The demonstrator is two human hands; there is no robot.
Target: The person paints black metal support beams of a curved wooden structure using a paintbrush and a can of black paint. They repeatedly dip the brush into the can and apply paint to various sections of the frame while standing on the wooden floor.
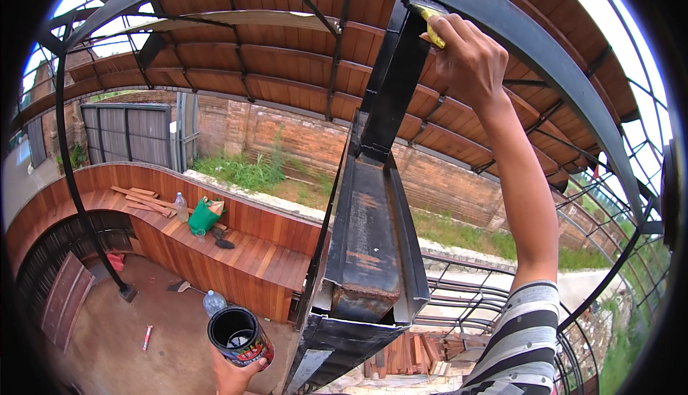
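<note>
My right hand (469,55) is raised high, closed around the yellow handle of a paintbrush (432,22). The brush's bristles touch the dark metal where an upright black post (394,87) meets the curved black beam (494,8). Low down, my left hand (239,372) grips a paint can (242,338) with a colourful label. The can has no lid on, and its inner wall is dark; how much paint it holds I cannot make out. Below the post, the wide steel column (365,234) shows bare, rusty patches on its face.
A curved wooden bench (244,255) carries a green bag (206,216), a plastic bottle (180,207) and loose wood strips (147,201). A thin black pole (79,194) stands at left. Metal bars (466,295) and stacked planks (408,355) lie beyond the column, below my right arm.
</note>
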